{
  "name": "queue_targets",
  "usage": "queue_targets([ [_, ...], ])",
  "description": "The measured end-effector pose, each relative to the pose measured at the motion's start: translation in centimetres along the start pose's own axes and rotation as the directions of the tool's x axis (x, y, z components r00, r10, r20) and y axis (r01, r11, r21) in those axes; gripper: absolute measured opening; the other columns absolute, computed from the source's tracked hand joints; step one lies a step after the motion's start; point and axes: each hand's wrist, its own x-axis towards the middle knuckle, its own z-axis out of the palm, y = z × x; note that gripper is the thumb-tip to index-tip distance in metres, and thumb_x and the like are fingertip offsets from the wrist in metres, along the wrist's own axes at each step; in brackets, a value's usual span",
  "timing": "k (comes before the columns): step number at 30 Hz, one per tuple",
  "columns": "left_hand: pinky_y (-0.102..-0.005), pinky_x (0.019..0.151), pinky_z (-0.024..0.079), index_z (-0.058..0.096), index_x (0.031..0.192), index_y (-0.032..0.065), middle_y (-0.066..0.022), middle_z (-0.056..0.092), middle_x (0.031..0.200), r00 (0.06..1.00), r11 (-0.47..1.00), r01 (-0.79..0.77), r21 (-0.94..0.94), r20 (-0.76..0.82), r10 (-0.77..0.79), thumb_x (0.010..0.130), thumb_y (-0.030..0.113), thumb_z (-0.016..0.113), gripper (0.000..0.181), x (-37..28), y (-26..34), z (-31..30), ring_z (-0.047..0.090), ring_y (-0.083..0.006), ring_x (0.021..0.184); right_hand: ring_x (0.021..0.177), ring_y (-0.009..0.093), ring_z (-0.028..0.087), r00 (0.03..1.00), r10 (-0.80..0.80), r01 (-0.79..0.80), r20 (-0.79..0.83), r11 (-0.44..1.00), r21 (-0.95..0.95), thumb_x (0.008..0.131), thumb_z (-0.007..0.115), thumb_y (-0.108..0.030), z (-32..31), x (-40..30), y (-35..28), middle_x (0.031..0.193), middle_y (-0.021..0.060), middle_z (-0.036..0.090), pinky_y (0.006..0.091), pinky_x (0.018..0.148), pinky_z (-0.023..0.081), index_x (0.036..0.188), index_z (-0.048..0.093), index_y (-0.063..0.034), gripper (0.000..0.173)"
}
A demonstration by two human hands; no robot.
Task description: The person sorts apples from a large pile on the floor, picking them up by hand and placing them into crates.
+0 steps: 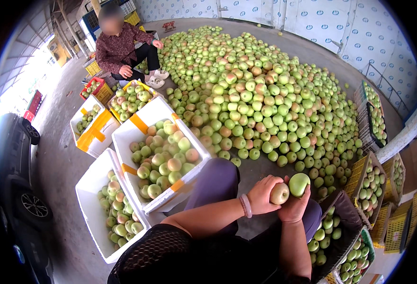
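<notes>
A pinkish-yellow apple [279, 194] is in my left hand [264, 196], which wears a pale bangle at the wrist. My right hand [293, 208] grips a green apple [299, 184] from below and the side. Both hands are close together above my right knee, and the two apples are almost side by side. Ahead of them a large pile of green and blushed apples [265, 103] spreads over the concrete floor. To my left stands a white foam box [203, 158] filled with apples, and a second foam box [87, 198] stands nearer to me, partly filled.
Beside my right leg is a dark-lined crate [346, 227] of green apples. Yellow plastic crates [359, 174] stand farther right. A seated person [123, 49] is at the pile's far left, near another taped foam box [98, 133]. A dark car [16, 188] is parked at left.
</notes>
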Motion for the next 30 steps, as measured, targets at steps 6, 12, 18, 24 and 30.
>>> queue_targets([
  [6, -0.0433, 0.093, 0.047, 0.045, 0.123, 0.0056, -0.0172, 0.055, 0.116, 0.999, 0.999, 0.037, -0.008, -0.006, -0.037, 0.06, 0.014, 0.085, 0.075, -0.6, -0.9, 0.4, 0.056, -0.0374, 0.108, 0.114, 0.03, 0.056, 0.999, 0.045, -0.045, 0.014, 0.999, 0.008, 0.093, 0.044, -0.061, -0.6, 0.2, 0.3, 0.122, 0.0122, 0.061, 0.0464, 0.1, 0.045, 0.127, 0.055, -0.0152, 0.058],
  [12, -0.0417, 0.097, 0.047, 0.043, 0.126, 0.0053, -0.0182, 0.051, 0.121, 0.997, 0.996, 0.069, -0.06, 0.038, -0.067, 0.063, 0.015, 0.086, 0.077, -0.1, -0.5, 0.1, 0.054, -0.037, 0.114, 0.114, 0.03, 0.056, 1.0, -0.022, 0.021, -0.013, 0.998, -0.059, 0.094, 0.04, -0.063, 0.0, -0.4, 0.3, 0.119, 0.0114, 0.062, 0.046, 0.101, 0.044, 0.129, 0.053, -0.0112, 0.064],
  [18, -0.0411, 0.097, 0.046, 0.041, 0.128, 0.0047, -0.0179, 0.05, 0.121, 0.992, 0.992, 0.113, -0.061, 0.068, -0.109, 0.063, 0.014, 0.086, 0.08, -0.7, -1.0, 0.2, 0.054, -0.0367, 0.112, 0.113, 0.031, 0.057, 0.999, 0.038, -0.037, -0.012, 0.999, 0.024, 0.093, 0.044, -0.062, 0.0, -0.4, 0.6, 0.119, 0.0114, 0.062, 0.0468, 0.101, 0.044, 0.122, 0.057, -0.0118, 0.059],
  [24, -0.0412, 0.097, 0.047, 0.042, 0.127, 0.0049, -0.0178, 0.05, 0.12, 0.994, 0.996, 0.085, -0.04, 0.079, -0.082, 0.063, 0.014, 0.086, 0.078, -0.4, -0.8, 0.2, 0.055, -0.0366, 0.111, 0.112, 0.03, 0.056, 1.0, 0.022, -0.023, 0.017, 0.999, 0.038, 0.092, 0.047, -0.061, -0.7, -0.3, 0.5, 0.119, 0.0114, 0.062, 0.0464, 0.1, 0.045, 0.123, 0.055, -0.012, 0.058],
  [30, -0.0425, 0.094, 0.048, 0.042, 0.126, 0.0054, -0.0181, 0.051, 0.118, 0.984, 0.993, 0.114, -0.018, 0.141, -0.111, 0.064, 0.014, 0.085, 0.076, -0.3, -0.3, 0.1, 0.055, -0.038, 0.11, 0.112, 0.03, 0.056, 0.996, 0.025, -0.026, -0.082, 1.0, -0.015, 0.09, 0.05, -0.062, -0.4, 0.0, 0.2, 0.12, 0.01, 0.061, 0.0454, 0.1, 0.044, 0.123, 0.055, -0.0127, 0.06],
])
